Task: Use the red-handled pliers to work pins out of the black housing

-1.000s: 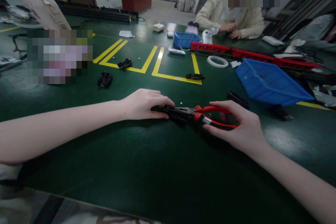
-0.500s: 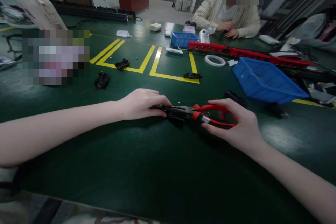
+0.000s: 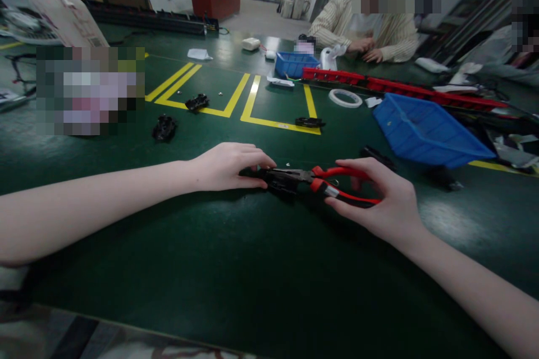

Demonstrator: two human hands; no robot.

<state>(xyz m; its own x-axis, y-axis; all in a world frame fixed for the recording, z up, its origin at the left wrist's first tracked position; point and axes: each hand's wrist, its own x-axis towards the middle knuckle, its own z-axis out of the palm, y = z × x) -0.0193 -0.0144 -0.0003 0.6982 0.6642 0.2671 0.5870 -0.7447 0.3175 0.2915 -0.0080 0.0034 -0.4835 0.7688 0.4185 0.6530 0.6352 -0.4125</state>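
In the head view, my left hand (image 3: 225, 167) pinches the left end of a small black plastic part (image 3: 281, 182) low over the green table. My right hand (image 3: 385, 190) grips red-handled needle-nose pliers (image 3: 322, 179), its fingers around the two spread handles. The pliers' long jaws point left and lie on or just above the black part; whether they bite on it I cannot tell. A tiny white bit (image 3: 288, 164) lies just behind the jaws. Beyond my left hand rest two more black plastic parts, one nearer (image 3: 164, 128) and one farther (image 3: 197, 102).
A blue bin (image 3: 429, 129) stands at the right, with a long red rail (image 3: 404, 88) behind it. Farther back are a white tape ring (image 3: 345, 98) and a smaller blue bin (image 3: 296, 64). Yellow tape (image 3: 280, 125) marks the green table. Across it sits a person (image 3: 366, 33).
Almost nothing differs. My hands, the black part and the pliers keep nearly the same place, with a very slight shift of the whole view.
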